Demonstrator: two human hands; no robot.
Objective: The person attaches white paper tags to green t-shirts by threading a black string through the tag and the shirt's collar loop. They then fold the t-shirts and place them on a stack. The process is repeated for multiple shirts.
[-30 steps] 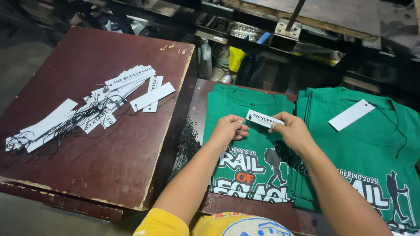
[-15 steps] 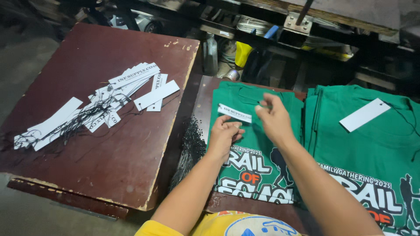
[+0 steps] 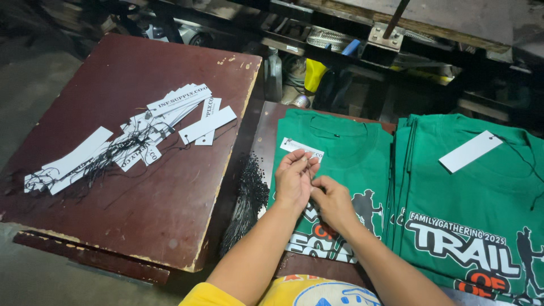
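In the head view, both hands are seen from above over a folded green shirt [image 3: 340,153] lying on a dark surface [image 3: 266,130]. The left hand [image 3: 294,178] is raised over the shirt with its fingers [image 3: 298,161] pinched together just below a white tag [image 3: 301,148] that rests on the shirt near the collar; whether a thread is gripped between them cannot be made out. The right hand [image 3: 334,201] lies just beside the left, its fingers curled inward toward it, and what is held there is hidden. The shirt's print is largely covered by the two forearms, and the person's yellow sleeve is cut off at the lower edge.

To the right, a stack of green shirts [image 3: 470,215] is seen, with a second white tag [image 3: 470,151] lying on top, its black string trailing off toward the right edge. To the left, a worn brown board [image 3: 141,198] carries a loose pile of white tags [image 3: 136,136] tangled in black strings. A bundle of black threads [image 3: 246,195] hangs in the gap between the board and the shirt. The dim background holds a yellow object [image 3: 313,73] and metal framing, hard to distinguish.
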